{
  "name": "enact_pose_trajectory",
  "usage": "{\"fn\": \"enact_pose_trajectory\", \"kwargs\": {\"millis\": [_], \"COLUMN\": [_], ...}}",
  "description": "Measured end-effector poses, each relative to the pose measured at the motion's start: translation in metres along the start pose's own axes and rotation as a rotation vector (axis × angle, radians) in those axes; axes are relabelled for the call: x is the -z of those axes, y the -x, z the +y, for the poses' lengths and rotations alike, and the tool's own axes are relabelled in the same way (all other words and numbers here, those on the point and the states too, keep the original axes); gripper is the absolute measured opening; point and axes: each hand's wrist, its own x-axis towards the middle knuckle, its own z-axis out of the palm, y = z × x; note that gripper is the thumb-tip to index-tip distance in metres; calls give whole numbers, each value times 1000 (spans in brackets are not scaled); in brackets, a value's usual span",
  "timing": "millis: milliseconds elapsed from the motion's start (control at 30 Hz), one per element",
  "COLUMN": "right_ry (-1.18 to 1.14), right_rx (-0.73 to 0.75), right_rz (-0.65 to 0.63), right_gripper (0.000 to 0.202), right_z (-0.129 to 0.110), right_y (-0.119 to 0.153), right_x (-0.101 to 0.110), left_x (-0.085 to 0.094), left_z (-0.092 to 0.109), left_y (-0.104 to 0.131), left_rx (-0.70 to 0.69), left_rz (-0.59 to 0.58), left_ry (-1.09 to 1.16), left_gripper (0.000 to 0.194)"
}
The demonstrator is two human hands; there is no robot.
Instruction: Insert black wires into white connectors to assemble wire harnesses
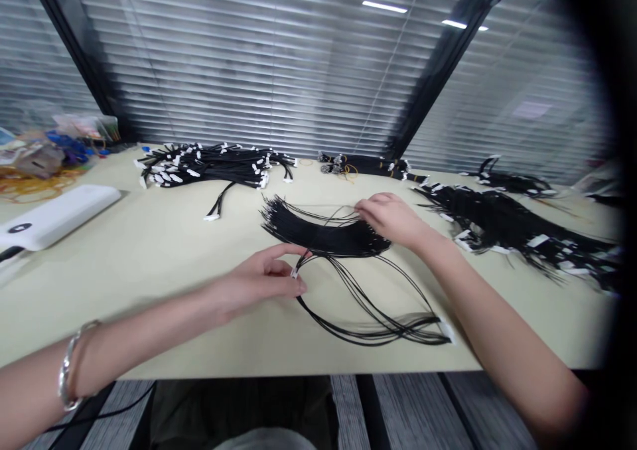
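Between thumb and fingers, my left hand (279, 272) pinches a small white connector (294, 273) with several thin black wires in it. Those wires form a loose wire harness (348, 334) that loops over the table to a longer white connector (446, 332) near the front edge. Just behind lies a curved bundle of loose black wires (323, 234). At the bundle's right end, my right hand (385, 216) has its fingers closed together near a few thin wires; whether one is between the fingertips is hidden.
A pile of black cables with white connectors (209, 164) lies at the back left, more wire harnesses (517, 227) at the right. Tied cable bundles (371, 164) rest along the back by the blinds. A white power bank (60, 214) and plastic bags (54, 148) are at the left.
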Motion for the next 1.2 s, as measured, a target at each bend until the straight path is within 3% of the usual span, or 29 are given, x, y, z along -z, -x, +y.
{"fn": "enact_pose_trajectory", "kwargs": {"millis": [67, 200, 300, 367, 433, 600, 733, 900, 1200], "right_ry": [-130, -776, -1293, -1677, -1867, -1721, -1682, -1504, -1245], "right_rx": [-208, -586, -651, -628, -556, -450, -314, -326, -289], "right_rz": [76, 265, 354, 372, 330, 157, -39, 53, 11], "right_gripper": [21, 16, 17, 12, 7, 11, 11, 8, 10], "right_z": [5, 15, 5, -14, -42, -121, -159, -164, -156], "right_y": [1, 4, 5, 4, 4, 8, 11, 13, 14], "right_x": [2, 14, 36, 53, 66, 70, 58, 48, 45], "left_x": [-1, -1, 0, 0, -1, -3, -2, -2, -2], "left_z": [1, 1, 1, 1, 1, -3, -8, -9, -10], "left_y": [1, 0, -1, -1, 0, -1, -3, -2, -4], "left_rx": [6, 7, 7, 10, 2, -38, -94, -87, -79], "left_rz": [13, 21, 27, 41, 49, 71, 39, 38, 59], "left_ry": [9, 40, 46, 41, 45, 42, 29, -6, -30], "left_gripper": [52, 54, 55, 55, 54, 57, 55, 55, 54]}}
